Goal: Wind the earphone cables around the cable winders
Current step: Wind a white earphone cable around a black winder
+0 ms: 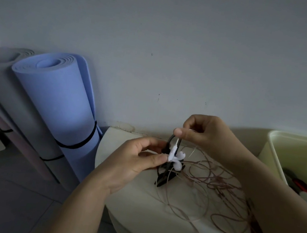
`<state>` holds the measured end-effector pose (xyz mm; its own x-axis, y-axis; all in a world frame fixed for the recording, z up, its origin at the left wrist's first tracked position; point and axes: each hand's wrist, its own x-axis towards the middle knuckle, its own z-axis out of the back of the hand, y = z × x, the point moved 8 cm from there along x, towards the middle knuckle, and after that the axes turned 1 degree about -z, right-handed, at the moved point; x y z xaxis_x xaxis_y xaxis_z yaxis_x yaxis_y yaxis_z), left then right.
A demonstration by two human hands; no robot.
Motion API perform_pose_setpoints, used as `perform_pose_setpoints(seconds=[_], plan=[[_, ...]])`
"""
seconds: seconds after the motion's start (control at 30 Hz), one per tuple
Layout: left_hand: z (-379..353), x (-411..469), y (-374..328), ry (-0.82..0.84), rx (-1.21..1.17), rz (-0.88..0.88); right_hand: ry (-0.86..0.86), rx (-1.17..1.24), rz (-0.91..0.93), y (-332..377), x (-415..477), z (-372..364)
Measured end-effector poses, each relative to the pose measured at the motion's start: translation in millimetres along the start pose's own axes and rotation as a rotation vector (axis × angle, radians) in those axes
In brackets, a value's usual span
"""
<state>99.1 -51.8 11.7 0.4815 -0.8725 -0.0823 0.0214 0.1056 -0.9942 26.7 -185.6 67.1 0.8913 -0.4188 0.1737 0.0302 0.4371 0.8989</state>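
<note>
Fingers (159,158) of the left hand (132,160) pinch the white earphone cable (173,151) against what looks like a black cable winder (170,140); the right hand (207,137) pinches its loop just above that winder. Light, limp and thin, it wants holding close to the winder.

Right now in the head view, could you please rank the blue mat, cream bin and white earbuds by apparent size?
1. Blue mat, largest.
2. Cream bin, though the frame cuts it off.
3. White earbuds, smallest.
</note>
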Motion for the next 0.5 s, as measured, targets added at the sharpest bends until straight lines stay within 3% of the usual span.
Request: perform_pose_setpoints(seconds=[0.17,0.27,0.5], plan=[[-9.0,-4.9,-5.6,0.132,-0.181,-0.011,0.163,0.165,-0.083,-12.6,-0.5,-11.7],[-9.5,-3.6,-11.1,0.105,-0.386,-0.036,0.244,0.278,-0.150,-22.0,-1.7,-32.0],[8.7,0.9,-13.3,-0.126,-0.676,-0.039,0.084,0.215,-0.162,-19.8,-2.9,-53.7]])
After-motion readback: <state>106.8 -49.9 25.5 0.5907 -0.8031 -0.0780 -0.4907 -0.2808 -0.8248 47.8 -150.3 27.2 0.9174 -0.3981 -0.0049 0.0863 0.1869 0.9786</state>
